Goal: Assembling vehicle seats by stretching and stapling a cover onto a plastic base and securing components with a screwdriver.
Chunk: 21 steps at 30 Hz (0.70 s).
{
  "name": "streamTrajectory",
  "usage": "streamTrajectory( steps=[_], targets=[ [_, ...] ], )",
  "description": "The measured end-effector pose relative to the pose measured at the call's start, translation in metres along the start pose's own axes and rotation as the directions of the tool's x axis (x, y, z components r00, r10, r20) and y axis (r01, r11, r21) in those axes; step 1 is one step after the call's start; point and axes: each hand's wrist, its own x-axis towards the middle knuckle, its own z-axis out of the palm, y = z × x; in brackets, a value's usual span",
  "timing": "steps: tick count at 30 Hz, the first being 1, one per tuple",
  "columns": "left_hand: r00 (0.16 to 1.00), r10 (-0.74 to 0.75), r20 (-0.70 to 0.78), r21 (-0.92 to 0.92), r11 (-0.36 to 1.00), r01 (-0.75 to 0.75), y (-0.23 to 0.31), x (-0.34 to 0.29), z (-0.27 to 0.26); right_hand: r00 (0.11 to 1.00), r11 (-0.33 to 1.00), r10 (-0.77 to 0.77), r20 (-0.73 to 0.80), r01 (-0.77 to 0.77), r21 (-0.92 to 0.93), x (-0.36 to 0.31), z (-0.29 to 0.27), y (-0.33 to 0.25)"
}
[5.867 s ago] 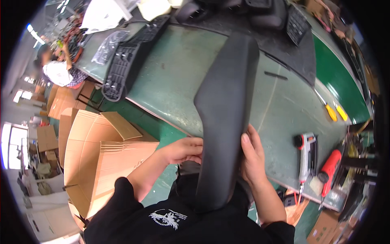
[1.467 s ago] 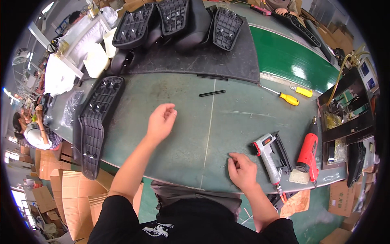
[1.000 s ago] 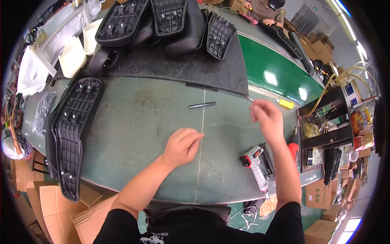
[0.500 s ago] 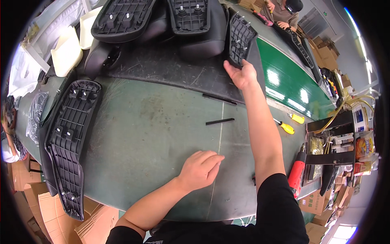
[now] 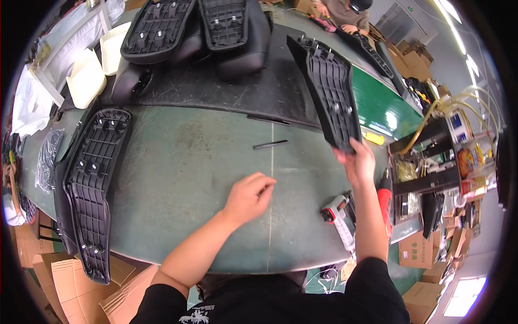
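Note:
My right hand (image 5: 359, 162) grips the near end of a long black vehicle seat (image 5: 332, 89), its ribbed plastic underside and metal studs facing up. The seat is raised above the right of the table, its far end over the black mat. My left hand (image 5: 249, 198) hovers over the green tabletop (image 5: 178, 178) with its fingers curled in and nothing seen in them. Beyond it lie a short black strip (image 5: 270, 144) and a longer black strip (image 5: 268, 120) by the mat's edge. Another long seat (image 5: 89, 183) rests ribbed side up at the left.
Several black seats (image 5: 224, 27) are piled on the black mat (image 5: 189, 89) at the back. Cream shells (image 5: 86, 78) stand far left. A glue gun (image 5: 339, 216), a red power tool (image 5: 384, 197) and a yellow handle (image 5: 373, 138) lie right, beside a shelf (image 5: 426, 181). A co-worker (image 5: 345, 21) works beyond.
My right hand has lifted the seat off the back pile and drawn it nearer. My left hand stays curled over the table. The glue gun has come into sight.

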Motion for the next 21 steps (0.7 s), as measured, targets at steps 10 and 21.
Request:
streamTrajectory(
  steps=[10,21],
  targets=[
    [0.89,-0.218,0.4,-0.914,-0.032,0.403,0.032,0.006,-0.045,0.99,0.968,-0.051,0.133,0.082,-0.237,-0.3,-0.154,-0.013],
    [0.857,-0.503,-0.117,-0.992,0.102,-0.076,0.127,-0.086,-0.109,0.961,0.749,-0.027,0.275,0.202,-0.631,-0.279,-0.159,0.06]
  ],
)
